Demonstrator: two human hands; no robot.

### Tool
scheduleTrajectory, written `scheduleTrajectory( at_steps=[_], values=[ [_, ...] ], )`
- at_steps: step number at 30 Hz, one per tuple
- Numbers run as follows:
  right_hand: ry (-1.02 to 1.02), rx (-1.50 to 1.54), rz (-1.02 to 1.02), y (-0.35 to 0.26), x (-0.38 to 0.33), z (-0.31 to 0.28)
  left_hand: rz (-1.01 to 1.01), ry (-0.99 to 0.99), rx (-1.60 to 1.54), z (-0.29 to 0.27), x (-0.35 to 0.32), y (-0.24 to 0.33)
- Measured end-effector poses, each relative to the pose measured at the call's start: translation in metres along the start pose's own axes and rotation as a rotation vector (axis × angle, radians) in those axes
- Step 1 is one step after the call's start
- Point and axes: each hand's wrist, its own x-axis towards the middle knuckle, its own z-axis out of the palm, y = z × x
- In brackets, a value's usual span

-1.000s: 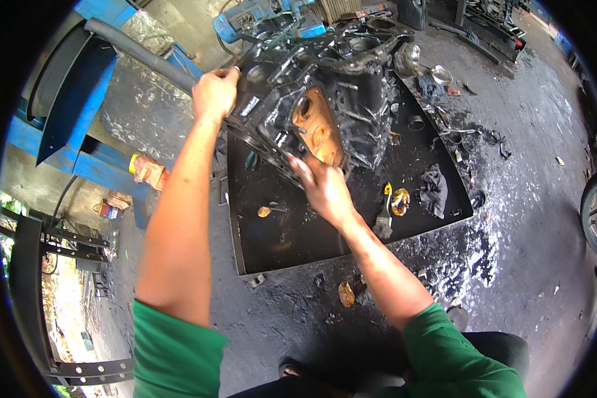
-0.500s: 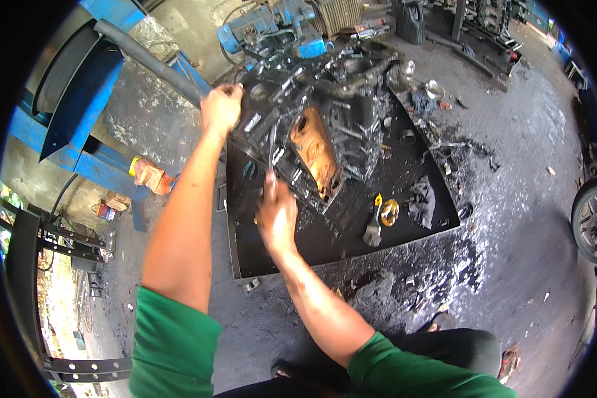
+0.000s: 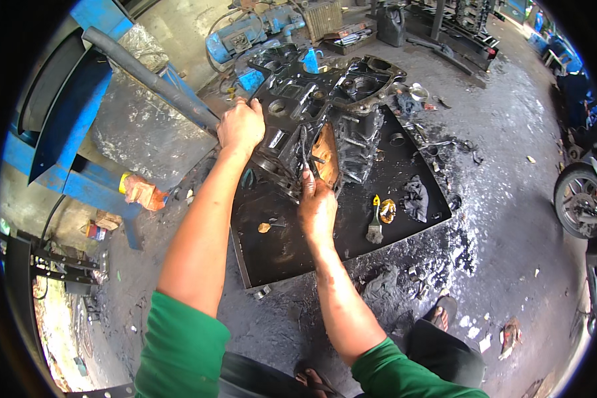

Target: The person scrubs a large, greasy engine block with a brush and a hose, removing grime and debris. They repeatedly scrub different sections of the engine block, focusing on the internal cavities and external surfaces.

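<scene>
A black, oily engine block [image 3: 292, 89] rests on a dark tray [image 3: 278, 255] on the floor. One recess in its side shows a bare, orange-brown surface [image 3: 325, 149]. My left hand [image 3: 242, 126] is closed over the block's upper left edge. In my right hand [image 3: 318, 209], beside the block's near end, is a slim dark tool [image 3: 304, 142]; its upper end lies against the block next to the orange-brown recess. The exact kind of tool does not show clearly.
On the tray lie a paintbrush [image 3: 375, 231], a yellow ring-shaped piece [image 3: 387, 211] and a grey rag [image 3: 415, 199]. Behind the block stands a blue motor [image 3: 245, 36]. A blue metal frame [image 3: 79, 166] is at left, a wheel [image 3: 579, 200] at right.
My right hand and its tool have shifted right along the block, covering the lower end of the orange-brown recess. My left hand stays on the block's edge. The whole view has moved slightly.
</scene>
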Motion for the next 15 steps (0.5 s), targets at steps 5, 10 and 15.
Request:
scheduleTrajectory(
  at_steps=[5, 10, 15],
  values=[
    [-0.145, -0.279, 0.304, -0.001, 0.006, -0.012, 0.075, -0.041, 0.012, -0.004, 0.003, -0.003],
    [-0.038, -0.248, 0.177, -0.013, 0.005, -0.013, 0.097, 0.006, -0.050, 0.001, 0.002, -0.008],
    [0.037, -0.284, 0.263, -0.014, 0.004, 0.005, 0.080, 0.037, -0.059, 0.006, 0.003, -0.009]
  ],
)
